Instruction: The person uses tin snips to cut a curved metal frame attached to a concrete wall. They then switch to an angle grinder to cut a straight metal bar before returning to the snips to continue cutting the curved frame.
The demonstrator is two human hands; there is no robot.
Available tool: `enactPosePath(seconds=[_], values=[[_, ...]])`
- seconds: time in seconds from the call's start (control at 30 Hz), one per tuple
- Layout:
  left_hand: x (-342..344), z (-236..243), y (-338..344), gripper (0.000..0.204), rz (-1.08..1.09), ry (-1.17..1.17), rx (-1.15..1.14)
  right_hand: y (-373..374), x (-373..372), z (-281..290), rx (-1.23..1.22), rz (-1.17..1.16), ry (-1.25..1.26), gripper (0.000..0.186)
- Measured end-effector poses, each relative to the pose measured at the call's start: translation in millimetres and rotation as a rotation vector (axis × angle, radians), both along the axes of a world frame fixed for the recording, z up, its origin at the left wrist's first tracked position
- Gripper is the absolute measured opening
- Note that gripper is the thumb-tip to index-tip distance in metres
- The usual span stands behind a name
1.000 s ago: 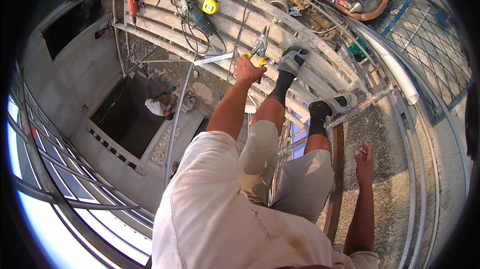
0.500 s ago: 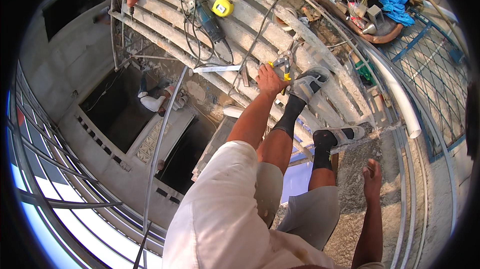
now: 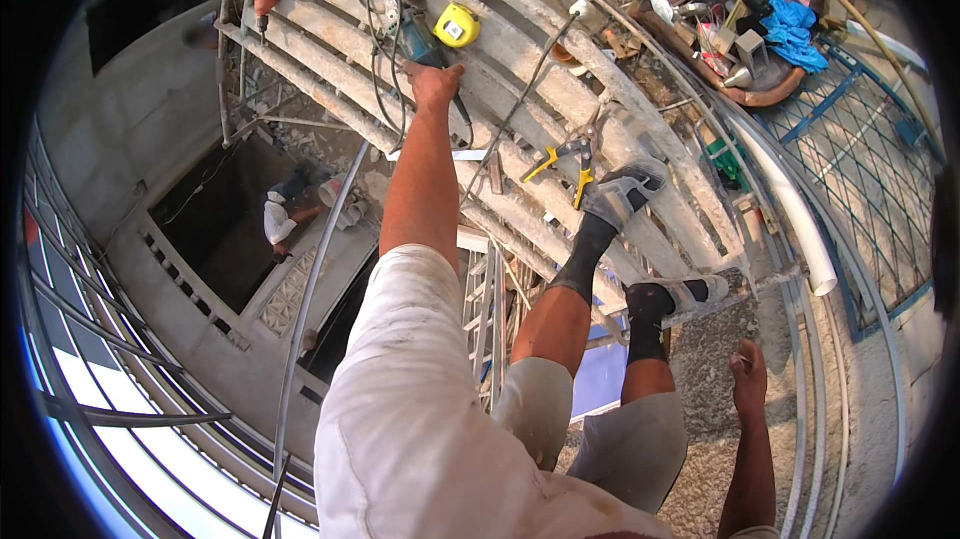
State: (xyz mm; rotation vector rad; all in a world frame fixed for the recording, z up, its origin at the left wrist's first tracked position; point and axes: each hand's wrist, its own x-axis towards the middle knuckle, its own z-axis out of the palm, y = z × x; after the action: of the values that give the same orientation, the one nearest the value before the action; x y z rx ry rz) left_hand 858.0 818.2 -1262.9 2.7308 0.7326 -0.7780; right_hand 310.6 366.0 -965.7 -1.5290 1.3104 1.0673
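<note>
we are resting our left hand (image 3: 433,86) across the rear of the angle grinder (image 3: 414,39), thumb and fingers straddling it; we cannot be telling how firmly it is gripping. the grinder is lying on the slatted platform (image 3: 330,64), not yet lifted. the tin snips (image 3: 573,148) are lying free, handles spread. our right hand (image 3: 748,376) is hanging loosely curled, seemingly empty.

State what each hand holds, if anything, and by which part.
The left hand has the rear end of the angle grinder between thumb and fingers; the right hand holds nothing visible.
</note>
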Motion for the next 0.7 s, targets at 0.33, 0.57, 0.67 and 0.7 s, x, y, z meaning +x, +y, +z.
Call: enactPosePath(seconds=[0.33,0.57,0.67,0.7], values=[[26,14,23,0.06,0.156,-0.152,-0.162,-5,-13,-4,0.017,-0.002,-0.026,0.044],[10,96,13,0.042,0.341,-0.177,-0.773,-1,-8,21,-0.007,-0.064,-0.099,0.045],[-6,151,-1,0.035,0.354,-0.162,-0.935,6,8,39,-0.017,-0.096,-0.16,0.045],[-12,174,-9,0.036,0.334,-0.133,-0.995,9,17,49,-0.022,-0.082,-0.164,0.046]])
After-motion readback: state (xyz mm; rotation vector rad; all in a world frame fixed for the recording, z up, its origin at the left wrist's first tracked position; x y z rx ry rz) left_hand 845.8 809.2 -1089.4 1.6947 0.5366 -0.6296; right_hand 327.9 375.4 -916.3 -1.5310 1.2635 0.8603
